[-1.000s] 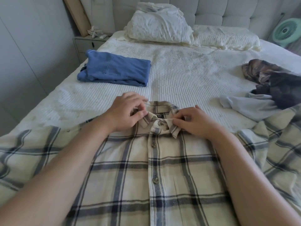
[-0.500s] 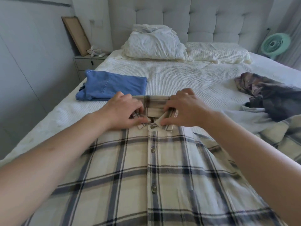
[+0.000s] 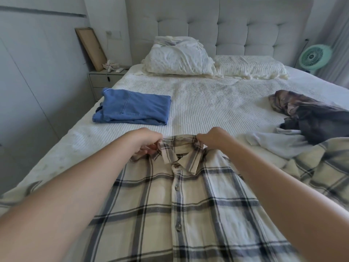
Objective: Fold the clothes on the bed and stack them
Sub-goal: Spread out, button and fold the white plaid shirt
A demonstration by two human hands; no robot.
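Both hands, left (image 3: 146,141) and right (image 3: 212,138), pinch the shirt (image 3: 175,201) shoulders, seemingly tightly; uneven pulling could skew the placket between them.

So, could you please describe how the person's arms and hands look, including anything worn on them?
Both forearms are bare all the way to the frame edge, with no sleeves showing. The left hand and right hand wear no gloves, and no rings, watch or bracelets are visible.

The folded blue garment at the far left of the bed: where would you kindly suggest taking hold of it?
Grip the folded blue garment at its two short ends, coming from its near long edge. It lies flat and rectangular on the bed, so lifting both ends should keep the folds together.
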